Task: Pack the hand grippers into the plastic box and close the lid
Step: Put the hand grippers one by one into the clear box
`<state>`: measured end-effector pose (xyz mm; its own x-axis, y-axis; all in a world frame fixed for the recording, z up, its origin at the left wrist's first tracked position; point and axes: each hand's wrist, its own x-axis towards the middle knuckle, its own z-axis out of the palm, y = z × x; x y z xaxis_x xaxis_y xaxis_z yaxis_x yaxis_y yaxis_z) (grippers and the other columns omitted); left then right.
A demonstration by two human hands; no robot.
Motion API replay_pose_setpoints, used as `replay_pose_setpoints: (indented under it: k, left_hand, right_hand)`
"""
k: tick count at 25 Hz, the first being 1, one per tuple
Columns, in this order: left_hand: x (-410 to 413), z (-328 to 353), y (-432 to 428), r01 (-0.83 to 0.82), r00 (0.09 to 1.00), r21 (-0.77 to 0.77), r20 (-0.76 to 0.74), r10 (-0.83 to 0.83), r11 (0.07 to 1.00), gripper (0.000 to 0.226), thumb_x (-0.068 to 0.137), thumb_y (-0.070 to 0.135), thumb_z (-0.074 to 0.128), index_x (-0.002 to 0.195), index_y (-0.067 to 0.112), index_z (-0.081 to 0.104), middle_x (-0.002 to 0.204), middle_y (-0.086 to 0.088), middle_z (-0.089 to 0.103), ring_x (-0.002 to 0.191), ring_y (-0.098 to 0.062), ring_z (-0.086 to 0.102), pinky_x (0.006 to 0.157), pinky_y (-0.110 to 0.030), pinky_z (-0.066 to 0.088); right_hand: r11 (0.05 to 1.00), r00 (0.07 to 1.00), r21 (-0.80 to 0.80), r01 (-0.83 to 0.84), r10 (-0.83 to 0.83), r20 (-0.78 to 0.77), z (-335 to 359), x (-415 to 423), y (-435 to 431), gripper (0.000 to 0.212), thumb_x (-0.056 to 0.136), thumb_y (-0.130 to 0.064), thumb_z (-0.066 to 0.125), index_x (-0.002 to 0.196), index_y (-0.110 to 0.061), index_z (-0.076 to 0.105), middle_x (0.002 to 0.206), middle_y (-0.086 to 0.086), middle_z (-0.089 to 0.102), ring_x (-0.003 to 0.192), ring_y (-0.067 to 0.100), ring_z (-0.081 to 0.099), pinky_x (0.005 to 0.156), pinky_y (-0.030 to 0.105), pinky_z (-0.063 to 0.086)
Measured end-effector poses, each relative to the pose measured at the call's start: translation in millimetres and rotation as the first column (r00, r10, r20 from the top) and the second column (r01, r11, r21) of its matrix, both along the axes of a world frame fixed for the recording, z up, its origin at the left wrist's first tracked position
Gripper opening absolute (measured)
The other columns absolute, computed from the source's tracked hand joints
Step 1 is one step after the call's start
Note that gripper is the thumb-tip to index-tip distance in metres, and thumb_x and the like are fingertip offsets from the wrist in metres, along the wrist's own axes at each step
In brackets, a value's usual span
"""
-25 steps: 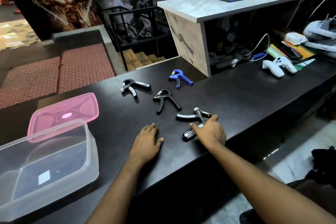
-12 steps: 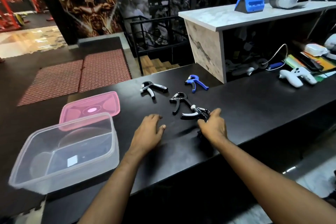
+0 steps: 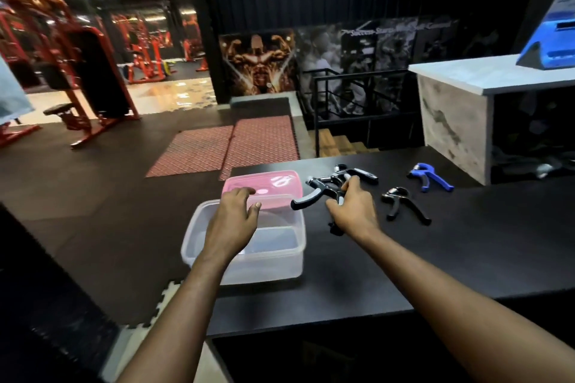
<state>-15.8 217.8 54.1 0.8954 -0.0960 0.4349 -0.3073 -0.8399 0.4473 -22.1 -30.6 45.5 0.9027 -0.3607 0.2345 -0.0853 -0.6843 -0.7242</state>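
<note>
A black hand gripper (image 3: 323,193) is held in the right hand (image 3: 353,211), lifted off the black tabletop (image 3: 466,258); the fingers are closed around one handle, while the other handle juts out to the left, so the long axis of the tool runs roughly left to right and points toward the box. The clear plastic box (image 3: 273,261) stands open just to the left of and below that grip, its near right corner almost under the projecting handle, and nothing can be seen inside it. The left hand (image 3: 233,221) hovers over the box opening with the fingers spread loosely and nothing held; whether it touches the rim cannot be told. The pink lid (image 3: 264,185) lies flat directly behind the box, touching or just beside its far wall. Three more grippers are left on the tabletop to the right: a black-and-grey gripper (image 3: 362,172) partly hidden behind the held one, a black gripper (image 3: 404,204) just right of the right hand, and a blue gripper (image 3: 431,176) farther right. The task is judged to be at its first placement: a short carry leftward and downward would be needed, with the long axis laid along the length of the box. The right hand is nearer to the remaining grippers, the left to the lid.
</note>
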Motion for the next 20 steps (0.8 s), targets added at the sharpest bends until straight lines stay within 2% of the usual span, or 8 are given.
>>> replay_pose_setpoints:
  k: [4,6,8,10,13,16,18,20]
  left_hand:
    - [-8.9,-11.6,62.9,-0.143,0.989,0.016,-0.038,0.144,0.990,0.033,0.091,0.022,0.056,0.122,0.012,0.061,0.119,-0.008,0.063,0.113,-0.024,0.056,0.090,-0.037,0.048]
    - [-8.8,-25.4,86.1,-0.149,0.984,0.032,-0.097,0.151,0.988,0.039,0.089,0.019,0.058,0.126,0.009,0.059,0.126,-0.010,0.061,0.119,-0.026,0.053,0.097,-0.038,0.046]
    - [-6.2,-41.3,99.9,-0.112,0.977,0.056,-0.176,0.121,0.992,0.047,0.089,0.019,0.057,0.135,0.007,0.053,0.139,-0.012,0.053,0.132,-0.027,0.045,0.109,-0.039,0.038]
    - [-6.7,-52.8,100.1,-0.079,0.968,0.036,-0.236,0.086,0.996,0.051,0.093,0.020,0.053,0.142,0.006,0.045,0.152,-0.013,0.039,0.144,-0.027,0.029,0.118,-0.038,0.025]
    - [-5.3,-63.1,97.0,-0.059,0.965,0.000,-0.255,0.057,0.998,0.052,0.096,0.013,0.043,0.147,0.005,0.035,0.161,-0.012,0.023,0.151,-0.024,0.010,0.122,-0.035,0.013]
    - [-1.1,-68.7,92.7,-0.066,0.966,-0.025,-0.251,0.057,0.998,0.056,0.094,0.008,0.040,0.148,0.002,0.031,0.160,-0.014,0.024,0.151,-0.025,0.011,0.122,-0.034,0.012]
    - [-0.5,-72.1,86.3,-0.079,0.964,-0.031,-0.258,0.068,0.996,0.056,0.094,0.011,0.040,0.148,0.001,0.030,0.159,-0.013,0.025,0.150,-0.025,0.013,0.122,-0.034,0.013]
    - [-0.2,-76.0,78.9,-0.097,0.964,-0.027,-0.251,0.087,0.995,0.055,0.095,0.014,0.039,0.149,0.002,0.030,0.159,-0.013,0.027,0.149,-0.024,0.016,0.122,-0.033,0.013]
  right_hand:
    - [0.986,0.987,-0.049,-0.158,0.157,-0.030,4.5,8.9,62.8,0.032,0.072,-0.038,0.060,0.093,-0.023,0.039,0.075,0.006,0.063,0.068,0.034,0.067,0.059,0.042,0.059]
    - [0.970,0.974,-0.109,-0.220,0.212,-0.079,1.2,13.8,87.5,0.030,0.073,-0.036,0.056,0.095,-0.026,0.038,0.074,0.005,0.063,0.065,0.034,0.069,0.057,0.042,0.059]
    - [0.936,0.961,-0.235,-0.261,0.229,-0.155,-4.0,18.5,107.4,0.030,0.077,-0.028,0.054,0.103,-0.023,0.041,0.081,0.007,0.063,0.076,0.036,0.066,0.061,0.037,0.055]
    - [0.898,0.953,-0.340,-0.278,0.215,-0.214,-12.4,22.4,119.0,0.034,0.078,-0.021,0.051,0.110,-0.021,0.043,0.092,0.011,0.064,0.085,0.039,0.062,0.065,0.037,0.051]
    - [0.857,0.909,-0.389,-0.338,0.190,-0.372,-27.6,31.0,131.4,0.040,0.080,-0.013,0.051,0.120,-0.018,0.043,0.102,0.014,0.062,0.100,0.037,0.059,0.073,0.040,0.053]
    - [0.787,0.830,-0.442,-0.429,0.152,-0.536,-37.2,43.5,132.3,0.051,0.085,-0.017,0.057,0.133,-0.019,0.042,0.120,0.011,0.062,0.114,0.034,0.058,0.085,0.041,0.051]
    - [0.742,0.813,-0.497,-0.449,0.109,-0.572,-37.9,48.6,126.8,0.044,0.090,-0.022,0.055,0.133,-0.018,0.048,0.128,0.009,0.061,0.120,0.032,0.057,0.089,0.039,0.049]
    - [0.700,0.821,-0.568,-0.433,0.046,-0.569,-39.2,51.8,119.9,0.036,0.091,-0.025,0.055,0.127,-0.018,0.058,0.129,0.005,0.063,0.120,0.027,0.059,0.089,0.035,0.050]
